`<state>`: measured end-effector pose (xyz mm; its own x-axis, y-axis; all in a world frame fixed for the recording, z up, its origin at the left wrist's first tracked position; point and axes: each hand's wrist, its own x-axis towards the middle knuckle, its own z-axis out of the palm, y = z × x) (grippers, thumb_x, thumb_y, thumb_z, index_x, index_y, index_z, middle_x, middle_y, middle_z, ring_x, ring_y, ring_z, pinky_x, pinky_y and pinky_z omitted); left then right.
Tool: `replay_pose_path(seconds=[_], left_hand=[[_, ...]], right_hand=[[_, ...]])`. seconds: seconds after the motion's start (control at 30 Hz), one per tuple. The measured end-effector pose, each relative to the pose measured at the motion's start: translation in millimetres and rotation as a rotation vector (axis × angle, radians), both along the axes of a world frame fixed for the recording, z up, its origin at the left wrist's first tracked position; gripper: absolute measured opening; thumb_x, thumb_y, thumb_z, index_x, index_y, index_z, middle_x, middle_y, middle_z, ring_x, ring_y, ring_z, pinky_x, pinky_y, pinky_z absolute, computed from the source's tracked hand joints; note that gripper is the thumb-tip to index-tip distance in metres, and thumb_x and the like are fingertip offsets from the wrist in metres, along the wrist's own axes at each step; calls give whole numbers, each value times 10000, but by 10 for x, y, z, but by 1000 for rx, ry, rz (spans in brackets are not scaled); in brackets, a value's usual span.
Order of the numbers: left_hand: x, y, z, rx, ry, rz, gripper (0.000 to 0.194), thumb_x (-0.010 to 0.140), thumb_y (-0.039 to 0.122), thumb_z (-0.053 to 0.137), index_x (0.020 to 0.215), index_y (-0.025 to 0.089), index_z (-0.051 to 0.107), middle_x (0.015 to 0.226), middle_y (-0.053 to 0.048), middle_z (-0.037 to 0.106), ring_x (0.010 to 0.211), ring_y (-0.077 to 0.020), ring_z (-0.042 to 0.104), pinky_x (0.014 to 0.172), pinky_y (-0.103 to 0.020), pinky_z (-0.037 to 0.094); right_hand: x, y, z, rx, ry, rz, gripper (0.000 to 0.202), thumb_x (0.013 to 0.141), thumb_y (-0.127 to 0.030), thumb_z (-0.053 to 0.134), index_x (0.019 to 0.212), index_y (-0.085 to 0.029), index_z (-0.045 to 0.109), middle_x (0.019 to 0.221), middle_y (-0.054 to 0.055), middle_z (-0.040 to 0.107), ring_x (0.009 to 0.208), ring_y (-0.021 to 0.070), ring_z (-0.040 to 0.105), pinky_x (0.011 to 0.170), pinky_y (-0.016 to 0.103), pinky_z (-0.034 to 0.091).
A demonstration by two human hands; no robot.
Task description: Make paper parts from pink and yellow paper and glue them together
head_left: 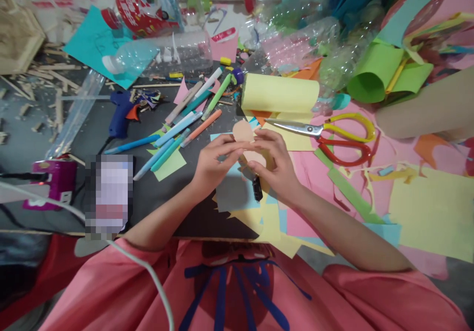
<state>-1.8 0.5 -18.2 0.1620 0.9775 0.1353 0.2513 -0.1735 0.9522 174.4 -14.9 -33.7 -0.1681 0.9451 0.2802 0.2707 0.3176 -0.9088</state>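
Both hands meet over the middle of the table around a pale peach paper cutout (243,130) with rounded ends. My left hand (217,160) pinches it from the left, the fingers pressed together. From the other side my right hand (276,165) curls round the paper, thumb at its lower part. Fingers hide the middle of the cutout, so I cannot tell if it is one piece or two. Just under the hands lies a small black object (257,188), its kind unclear. Scissors (322,131) with one yellow and one red handle lie spread to the right.
Several markers (202,128), a blue glue gun (120,113) and a phone (111,192) lie left. Plastic bottles (166,52) line the back. A yellow paper roll (281,93) sits beyond the hands. Paper scraps (433,207) cover the right; another person's arm (425,106) reaches in there.
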Motion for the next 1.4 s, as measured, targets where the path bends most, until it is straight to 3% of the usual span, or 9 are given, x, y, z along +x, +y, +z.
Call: replay_pose_path(seconds=[0.13,0.3,0.4,0.53,0.77,0.93,1.13,1.27,1.4], left_hand=[[26,-36,-50,76,23,-56,171,855,222,648,911,259,806,924,-35,746,880,-161,679,820,-273,538],[1,-27,20,-5,-4,-34,170,862,328,659,884,232,798,937,-53,740,919,-187,677,867,-304,535],[-23,15,9,-45,-70,76,157,842,308,658,868,213,779,922,-50,704,876,-168,667,825,-287,539],[-24,39,-47,-91,-154,97,170,766,237,700,924,204,750,995,-40,659,726,-110,635,722,-257,544],[-3,-5,8,0,-79,66,123,793,225,679,891,192,746,932,-41,668,785,-126,640,759,-247,557],[15,-26,3,-5,-73,46,117,782,218,685,879,192,746,948,-41,664,808,-123,640,752,-232,554],[17,-40,-24,13,-105,-40,170,785,169,671,935,198,745,945,-35,669,717,-92,617,695,-213,551],[11,-33,-62,-1,-141,-105,159,811,242,686,958,192,724,933,-41,674,750,-107,641,717,-219,558],[22,-10,-116,-86,-221,-76,501,766,376,771,1215,225,608,969,-38,682,749,-122,659,691,-226,555]], right_hand=[[3,-3,6,-48,18,4,83,901,-372,632,897,-290,625,1203,49,597,1188,230,573,1034,475,468],[-7,11,24,-123,196,-60,217,873,-437,655,777,-259,575,1112,45,658,1091,220,620,981,454,489],[-14,18,27,-223,378,-118,352,801,-506,720,723,-250,492,869,10,670,838,182,646,774,365,533],[-22,30,56,-341,429,-159,393,728,-547,775,713,-253,513,646,-47,556,580,128,530,566,286,458],[-22,62,81,-336,398,-77,214,791,-425,728,730,-243,631,686,-31,556,626,128,518,613,299,446],[-17,72,42,-244,314,-74,174,773,-326,719,684,-234,602,853,8,593,818,159,568,671,300,464],[-42,41,33,-415,447,19,242,774,-300,742,742,-228,512,701,-58,527,550,80,463,543,246,388],[-51,46,49,-432,469,48,341,749,-374,782,843,-239,484,687,-82,501,553,69,428,557,238,355],[-50,49,60,-482,456,128,431,742,-446,794,959,-255,474,694,-83,538,582,79,476,584,247,369]])
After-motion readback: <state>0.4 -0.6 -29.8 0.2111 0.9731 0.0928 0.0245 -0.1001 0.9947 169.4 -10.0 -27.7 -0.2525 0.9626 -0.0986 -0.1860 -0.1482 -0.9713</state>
